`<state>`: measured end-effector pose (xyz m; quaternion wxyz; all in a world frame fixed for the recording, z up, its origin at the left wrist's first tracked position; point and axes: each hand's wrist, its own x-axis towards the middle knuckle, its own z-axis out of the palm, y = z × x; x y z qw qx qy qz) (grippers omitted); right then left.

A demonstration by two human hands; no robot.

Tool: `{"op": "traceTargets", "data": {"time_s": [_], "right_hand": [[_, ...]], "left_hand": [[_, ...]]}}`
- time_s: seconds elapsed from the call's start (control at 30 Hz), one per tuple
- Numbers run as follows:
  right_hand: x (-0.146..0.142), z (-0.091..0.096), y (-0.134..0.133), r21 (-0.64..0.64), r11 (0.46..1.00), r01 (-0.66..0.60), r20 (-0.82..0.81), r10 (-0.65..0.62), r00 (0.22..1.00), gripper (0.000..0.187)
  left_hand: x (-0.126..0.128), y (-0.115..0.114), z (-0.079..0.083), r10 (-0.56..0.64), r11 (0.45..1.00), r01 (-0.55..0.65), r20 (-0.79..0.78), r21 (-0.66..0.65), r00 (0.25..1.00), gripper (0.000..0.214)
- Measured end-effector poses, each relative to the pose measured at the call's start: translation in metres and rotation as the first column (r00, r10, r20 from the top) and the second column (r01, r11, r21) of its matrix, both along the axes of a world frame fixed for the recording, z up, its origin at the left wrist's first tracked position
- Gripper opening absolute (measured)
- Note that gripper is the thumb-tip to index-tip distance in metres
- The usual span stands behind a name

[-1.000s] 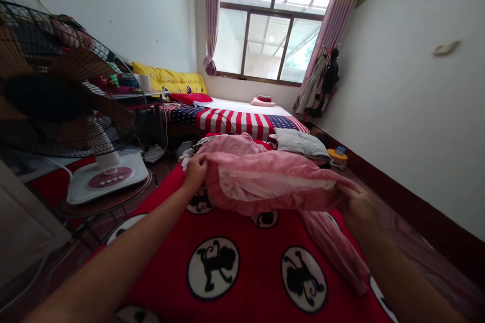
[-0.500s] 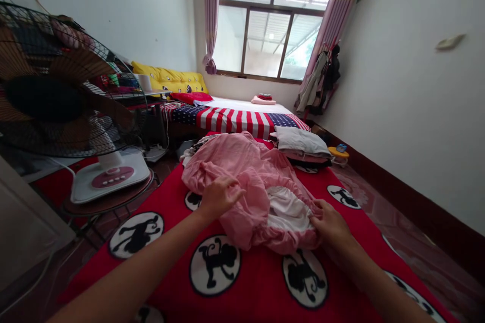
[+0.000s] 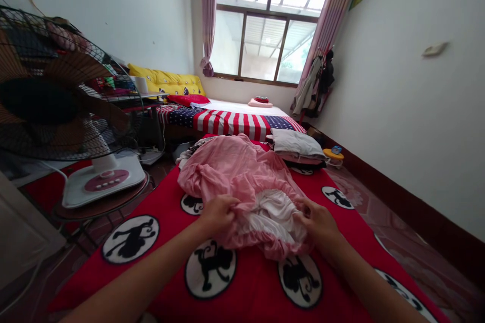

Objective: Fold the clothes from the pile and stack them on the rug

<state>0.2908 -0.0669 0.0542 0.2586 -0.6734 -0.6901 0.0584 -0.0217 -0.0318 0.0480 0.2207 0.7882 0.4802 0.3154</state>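
Observation:
A pink garment (image 3: 242, 161) with a gathered edge lies spread and crumpled on a red cover printed with black figures in white ovals. Its white lining (image 3: 275, 212) shows through the opening that faces me. My left hand (image 3: 219, 216) pinches the gathered edge on the left side of this opening. On the opposite side, my right hand (image 3: 316, 223) grips the edge between thumb and fingers. The far part of the garment rests flat, away from both hands. Whether it is a skirt or another piece of clothing I cannot tell.
Folded clothes (image 3: 297, 145) are stacked at the far right of the red cover (image 3: 257, 287). A fan (image 3: 102, 176) stands on a stool to the left. Beyond are a bed with a striped cover (image 3: 231, 123), a window, and jackets (image 3: 314, 86) hanging by the right wall.
My left hand has moved down toward me and now holds the opening's left edge. More white lining shows on that side. My right hand keeps its grip on the other edge.

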Motion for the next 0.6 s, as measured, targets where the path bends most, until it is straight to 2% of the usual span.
{"op": "traceTargets", "data": {"time_s": [0.07, 0.17, 0.27, 0.37, 0.43, 0.5, 0.6], "right_hand": [[0.003, 0.004, -0.004, -0.004, 1.000, -0.011, -0.096, 0.011, 0.995, 0.038], [0.003, 0.009, -0.012, 0.053, 0.993, -0.102, -0.218, 0.111, 0.970, 0.023], [0.001, 0.011, -0.019, 0.133, 0.980, -0.151, -0.232, 0.179, 0.956, 0.020], [0.005, 0.008, -0.027, 0.146, 0.974, -0.172, -0.219, 0.202, 0.955, 0.023], [0.014, 0.002, -0.035, 0.092, 0.973, -0.209, -0.195, 0.224, 0.955, 0.025], [0.028, -0.006, -0.044, 0.008, 0.972, -0.233, -0.135, 0.232, 0.963, 0.029], [0.047, -0.020, -0.061, -0.110, 0.971, -0.211, 0.000, 0.212, 0.977, 0.034]], "left_hand": [[-0.039, 0.010, 0.020, 0.067, 0.997, -0.063, 0.102, -0.040, 0.993, 0.027], [-0.100, 0.017, 0.044, 0.228, 0.972, -0.216, 0.175, -0.088, 0.958, 0.028], [-0.150, 0.012, 0.051, 0.363, 0.932, -0.348, 0.255, -0.106, 0.896, 0.019], [-0.183, -0.001, 0.038, 0.341, 0.940, -0.332, 0.254, -0.079, 0.905, 0.012], [-0.195, -0.013, 0.021, 0.286, 0.958, -0.278, 0.146, -0.073, 0.947, 0.017], [-0.200, -0.026, 0.001, 0.256, 0.964, -0.260, -0.077, -0.055, 0.964, 0.022], [-0.196, -0.043, -0.023, 0.228, 0.968, -0.252, -0.433, 0.001, 0.872, 0.024]]}}
